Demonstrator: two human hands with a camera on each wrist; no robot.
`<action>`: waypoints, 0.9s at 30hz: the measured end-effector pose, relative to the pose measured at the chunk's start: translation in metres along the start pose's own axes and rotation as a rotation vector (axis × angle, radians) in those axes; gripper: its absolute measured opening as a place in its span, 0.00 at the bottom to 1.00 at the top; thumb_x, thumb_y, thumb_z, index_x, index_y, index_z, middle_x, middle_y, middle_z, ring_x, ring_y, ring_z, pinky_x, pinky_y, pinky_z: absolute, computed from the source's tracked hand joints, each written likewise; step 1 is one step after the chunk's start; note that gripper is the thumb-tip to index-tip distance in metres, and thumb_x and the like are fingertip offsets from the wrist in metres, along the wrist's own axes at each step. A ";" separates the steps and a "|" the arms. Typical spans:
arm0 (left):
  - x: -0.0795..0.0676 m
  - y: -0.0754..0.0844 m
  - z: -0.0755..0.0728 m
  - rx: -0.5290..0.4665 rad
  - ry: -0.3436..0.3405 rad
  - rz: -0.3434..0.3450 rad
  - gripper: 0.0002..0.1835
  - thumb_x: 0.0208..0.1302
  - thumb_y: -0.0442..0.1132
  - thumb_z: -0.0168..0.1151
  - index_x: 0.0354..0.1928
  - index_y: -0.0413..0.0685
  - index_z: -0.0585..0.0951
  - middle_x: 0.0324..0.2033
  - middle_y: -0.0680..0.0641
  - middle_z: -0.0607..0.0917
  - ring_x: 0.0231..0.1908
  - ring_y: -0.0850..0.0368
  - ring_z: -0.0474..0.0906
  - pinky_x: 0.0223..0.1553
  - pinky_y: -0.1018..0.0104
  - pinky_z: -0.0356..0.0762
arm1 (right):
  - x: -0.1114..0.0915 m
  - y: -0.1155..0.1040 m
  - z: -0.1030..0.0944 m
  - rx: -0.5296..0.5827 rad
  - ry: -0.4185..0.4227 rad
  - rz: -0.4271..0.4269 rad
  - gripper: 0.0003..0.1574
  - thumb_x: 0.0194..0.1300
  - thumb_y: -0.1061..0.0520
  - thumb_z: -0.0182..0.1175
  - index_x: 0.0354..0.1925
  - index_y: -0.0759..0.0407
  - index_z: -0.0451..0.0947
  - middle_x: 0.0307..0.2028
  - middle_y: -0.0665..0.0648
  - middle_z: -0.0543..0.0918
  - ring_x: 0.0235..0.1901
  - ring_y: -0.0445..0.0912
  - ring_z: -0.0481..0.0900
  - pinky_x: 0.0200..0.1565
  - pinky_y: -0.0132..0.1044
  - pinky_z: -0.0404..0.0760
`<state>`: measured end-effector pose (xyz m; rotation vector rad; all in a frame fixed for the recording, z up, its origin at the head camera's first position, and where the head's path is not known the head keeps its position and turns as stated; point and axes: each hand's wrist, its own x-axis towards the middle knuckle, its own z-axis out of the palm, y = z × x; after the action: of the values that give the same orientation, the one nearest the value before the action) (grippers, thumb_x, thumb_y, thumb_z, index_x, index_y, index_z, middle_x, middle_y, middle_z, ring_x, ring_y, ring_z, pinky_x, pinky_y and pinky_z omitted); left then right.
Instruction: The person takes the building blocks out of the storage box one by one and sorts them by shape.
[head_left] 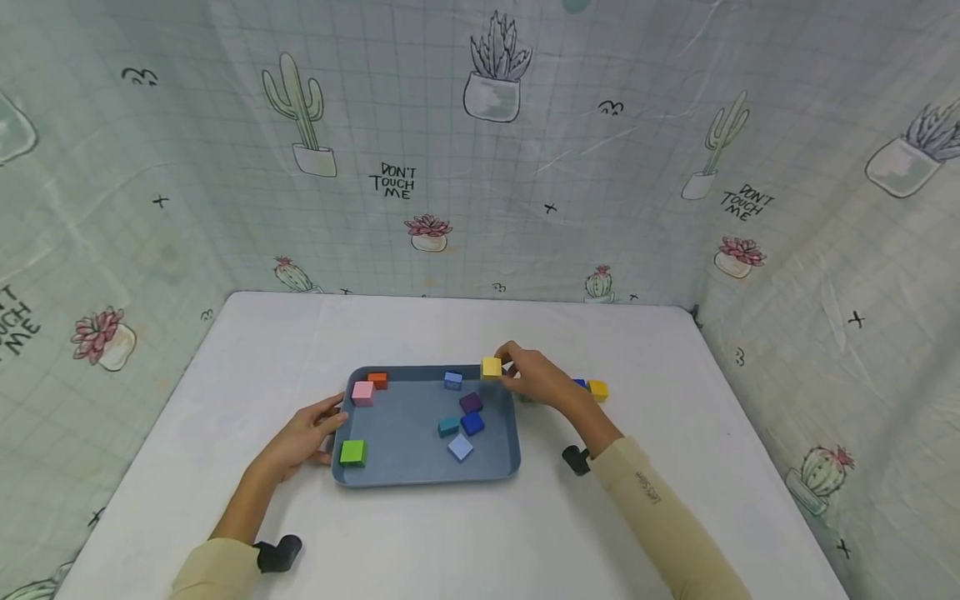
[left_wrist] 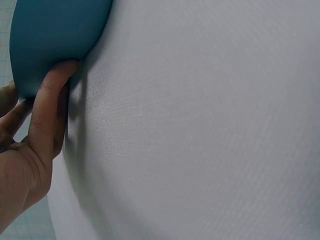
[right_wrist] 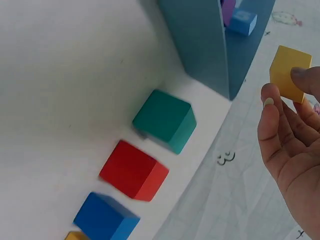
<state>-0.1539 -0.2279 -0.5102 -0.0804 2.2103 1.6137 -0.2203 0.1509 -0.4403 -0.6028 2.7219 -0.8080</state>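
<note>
A blue-grey tray lies on the white table with several coloured blocks inside. My left hand grips its left side; in the left wrist view the fingers of that hand press against the tray's outer wall. Over the tray's far right corner, my right hand pinches a yellow block between thumb and fingers, as the right wrist view confirms with the yellow block raised above the table. Inside the tray are a pink block, an orange block and a green block at the left.
Right of the tray stand a teal block, a red block, a blue block and another yellow block. In the tray's right half sit a purple block and several blue ones. A patterned cloth hangs behind.
</note>
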 end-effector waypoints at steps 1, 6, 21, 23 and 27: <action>0.000 0.000 0.000 -0.001 0.000 0.001 0.34 0.71 0.44 0.51 0.73 0.41 0.51 0.63 0.31 0.58 0.53 0.38 0.64 0.33 0.59 0.81 | -0.001 0.003 -0.001 -0.001 -0.001 0.004 0.22 0.64 0.61 0.60 0.55 0.60 0.67 0.51 0.58 0.77 0.45 0.46 0.77 0.43 0.35 0.79; 0.002 -0.002 -0.001 -0.009 -0.005 0.011 0.34 0.71 0.44 0.51 0.73 0.41 0.51 0.63 0.31 0.59 0.53 0.38 0.64 0.35 0.58 0.81 | -0.010 0.016 -0.008 0.037 -0.015 0.052 0.22 0.65 0.59 0.60 0.55 0.59 0.67 0.51 0.59 0.77 0.43 0.48 0.77 0.36 0.39 0.80; 0.001 -0.002 0.000 0.001 0.001 -0.006 0.34 0.71 0.44 0.51 0.73 0.42 0.51 0.63 0.32 0.59 0.52 0.39 0.65 0.32 0.60 0.81 | -0.030 0.052 -0.029 0.052 -0.005 0.099 0.23 0.65 0.58 0.60 0.56 0.60 0.67 0.54 0.61 0.75 0.46 0.50 0.76 0.44 0.41 0.79; 0.001 -0.001 0.000 0.000 0.000 -0.001 0.34 0.71 0.44 0.51 0.73 0.42 0.51 0.63 0.32 0.59 0.52 0.39 0.65 0.31 0.60 0.81 | -0.032 0.056 -0.033 0.055 -0.005 0.114 0.23 0.65 0.58 0.60 0.56 0.60 0.67 0.54 0.61 0.75 0.47 0.51 0.76 0.46 0.43 0.78; 0.001 -0.001 -0.001 -0.003 -0.006 0.002 0.34 0.72 0.44 0.51 0.73 0.42 0.51 0.63 0.32 0.59 0.52 0.39 0.65 0.32 0.60 0.81 | -0.036 0.064 -0.039 0.060 -0.003 0.149 0.23 0.65 0.58 0.60 0.56 0.60 0.67 0.55 0.63 0.75 0.49 0.53 0.76 0.47 0.45 0.78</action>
<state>-0.1551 -0.2284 -0.5110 -0.0742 2.2042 1.6169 -0.2215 0.2342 -0.4411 -0.3824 2.6910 -0.8470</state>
